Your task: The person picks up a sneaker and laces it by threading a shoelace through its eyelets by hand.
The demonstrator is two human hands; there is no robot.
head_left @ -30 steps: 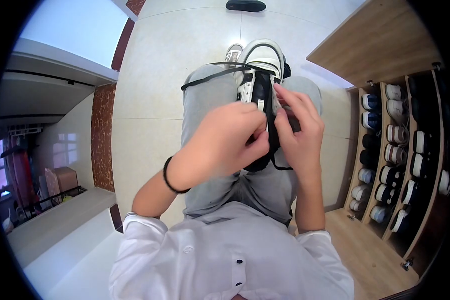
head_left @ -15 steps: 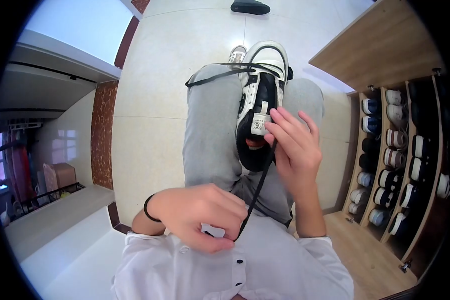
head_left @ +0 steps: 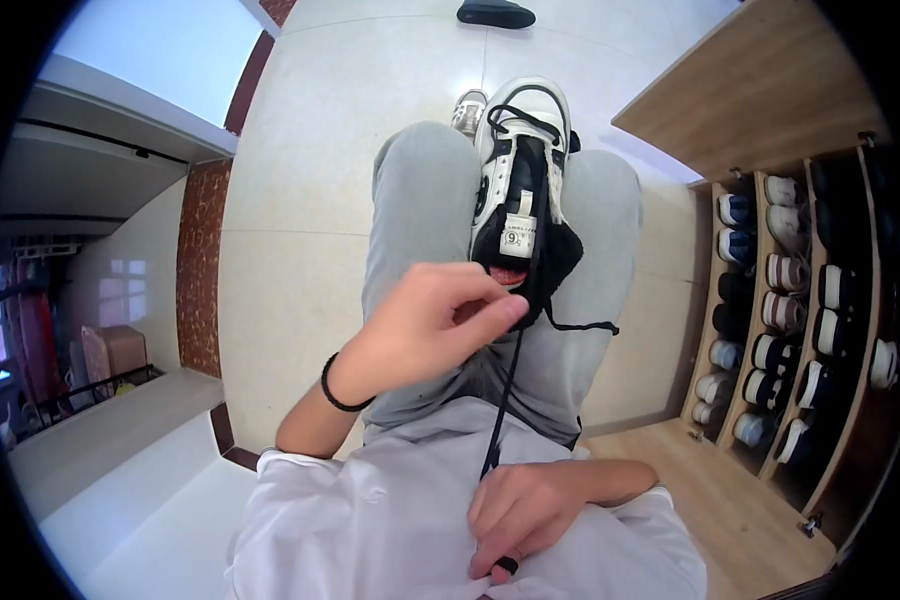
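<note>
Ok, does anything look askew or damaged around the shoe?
No damage or spill shows. On the shoe, the black lace looks undone: it crosses only near the toe, one end trailing over the right thigh, another stretch in the right hand.

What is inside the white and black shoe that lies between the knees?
In the shoe, the black tongue, its white label and a small red patch show. The toe's inside is covered by the upper, and the right hand hides part of the heel.

One left hand [head_left: 440, 315], one right hand [head_left: 520, 510]; ahead, one black-and-white sneaker [head_left: 525, 185], one dark shoe [head_left: 496, 14], one grey-and-white shoe [head_left: 467, 114]; rightward, two brown-and-white shoes [head_left: 784, 272].
</note>
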